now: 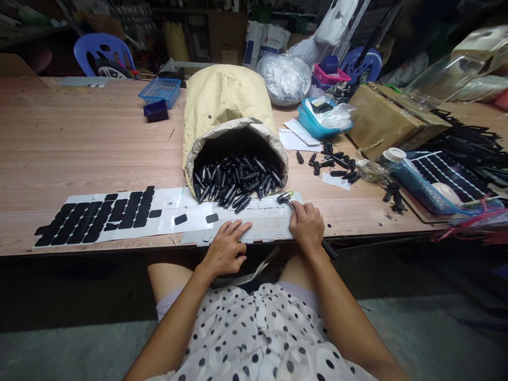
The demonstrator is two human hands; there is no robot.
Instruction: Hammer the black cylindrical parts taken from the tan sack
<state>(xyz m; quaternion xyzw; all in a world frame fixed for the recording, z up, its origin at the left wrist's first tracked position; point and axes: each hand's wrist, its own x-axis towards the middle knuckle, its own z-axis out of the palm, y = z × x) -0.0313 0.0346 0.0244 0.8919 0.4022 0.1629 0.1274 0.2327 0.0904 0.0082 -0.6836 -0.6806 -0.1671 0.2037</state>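
My right hand is wrapped round the handle of a small hammer. The hammer's metal head, with a yellowish end, lies over the right end of a light grey strip along the table's front edge. My left hand rests with fingers spread on the strip's near edge and holds nothing. Just beyond the hands, a large yellowish paper sack lies on its side, mouth towards me. Many black tapered plastic parts spill from it onto the strip.
Rows of black rounded pads lie on white sheets at the left. Blue baskets stand behind. Loose black parts, a turquoise basin, a cardboard box and a solar panel occupy the right side.
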